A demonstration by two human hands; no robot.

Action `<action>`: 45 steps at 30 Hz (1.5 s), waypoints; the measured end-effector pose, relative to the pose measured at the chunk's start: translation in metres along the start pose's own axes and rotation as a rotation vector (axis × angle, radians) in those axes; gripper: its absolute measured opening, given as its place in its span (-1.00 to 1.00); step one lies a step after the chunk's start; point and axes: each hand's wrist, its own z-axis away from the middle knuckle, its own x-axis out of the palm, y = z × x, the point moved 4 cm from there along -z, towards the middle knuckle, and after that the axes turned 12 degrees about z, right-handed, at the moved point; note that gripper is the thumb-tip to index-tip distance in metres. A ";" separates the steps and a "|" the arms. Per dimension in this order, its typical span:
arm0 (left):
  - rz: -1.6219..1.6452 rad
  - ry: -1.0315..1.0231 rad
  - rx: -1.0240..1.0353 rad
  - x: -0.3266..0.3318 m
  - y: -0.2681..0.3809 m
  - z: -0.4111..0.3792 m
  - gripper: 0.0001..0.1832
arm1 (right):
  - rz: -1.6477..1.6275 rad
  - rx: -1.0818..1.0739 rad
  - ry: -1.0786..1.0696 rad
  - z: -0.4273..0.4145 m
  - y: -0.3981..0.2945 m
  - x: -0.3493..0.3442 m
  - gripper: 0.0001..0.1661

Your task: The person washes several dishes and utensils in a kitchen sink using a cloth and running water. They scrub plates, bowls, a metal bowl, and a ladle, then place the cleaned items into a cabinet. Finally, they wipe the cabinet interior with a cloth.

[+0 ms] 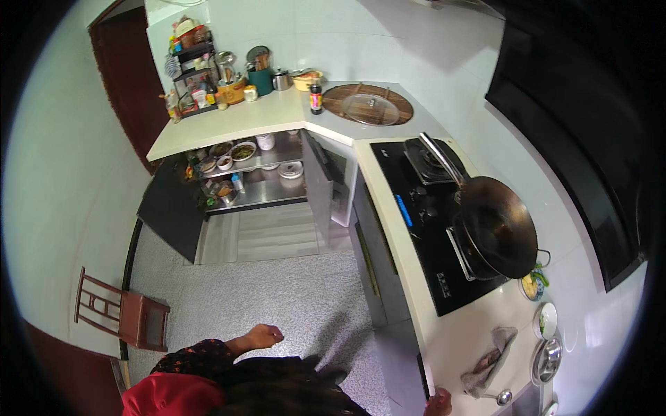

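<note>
My left hand point(263, 336) hangs over the speckled floor with its fingers curled and nothing visible in it. At the bottom right, my right hand point(438, 402) is at the front edge of the pale countertop, partly cut off by the picture's rim; its grip is unclear. Nearest to it on the counter lie a crumpled grey cloth point(489, 362) and a metal ladle point(503, 398). Farther off, a wok point(499, 226) with a metal handle sits tilted on the black gas hob point(413, 229).
Two cabinet doors point(174, 205) point(317, 182) stand open below the far counter. A wooden chair point(140, 320) is at the left wall. A dark bottle point(316, 98) and a glass lid point(370, 108) on a round wooden board point(333, 99) are on the counter. Bowls point(546, 321) line the right wall.
</note>
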 end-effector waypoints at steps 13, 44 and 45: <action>-0.039 -0.016 0.278 0.025 -0.032 -0.022 -0.67 | 0.132 -0.039 -0.147 0.035 0.042 0.033 -0.74; -0.386 -0.092 0.690 0.312 0.158 0.083 -0.84 | -0.143 0.261 0.374 0.101 0.250 -0.206 -0.83; -0.302 -0.123 0.753 0.328 0.190 0.097 -0.86 | -0.139 0.218 0.369 0.088 0.252 -0.210 -0.83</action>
